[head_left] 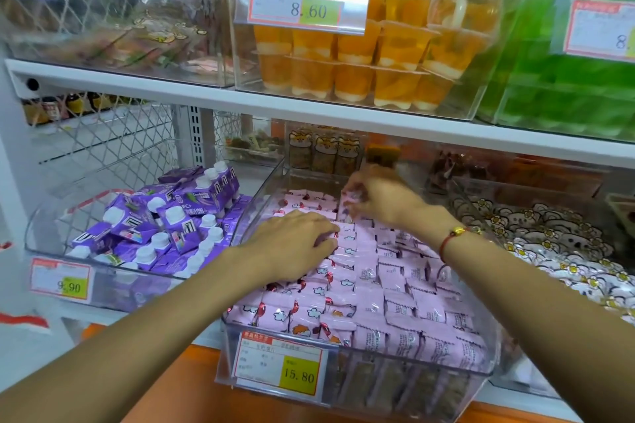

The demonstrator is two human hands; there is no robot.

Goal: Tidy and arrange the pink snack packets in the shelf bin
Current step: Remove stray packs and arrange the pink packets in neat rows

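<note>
On the lower shelf, at about 6 o'clock in your view, sits the clear bin (474, 378) full of pink snack packets (395, 288). Your left hand (295, 244) lies flat on the packets near the bin's left wall, fingers spread and pressing down, not closed around any one packet. Your right hand (381, 199) is up at 12 o'clock from it, at the back of the bin, and its fingertips pinch one pink packet (350, 200) standing on its edge. A red bracelet (453, 236) is on your right wrist. At 9 o'clock you have purple drink cartons (165, 220).
</note>
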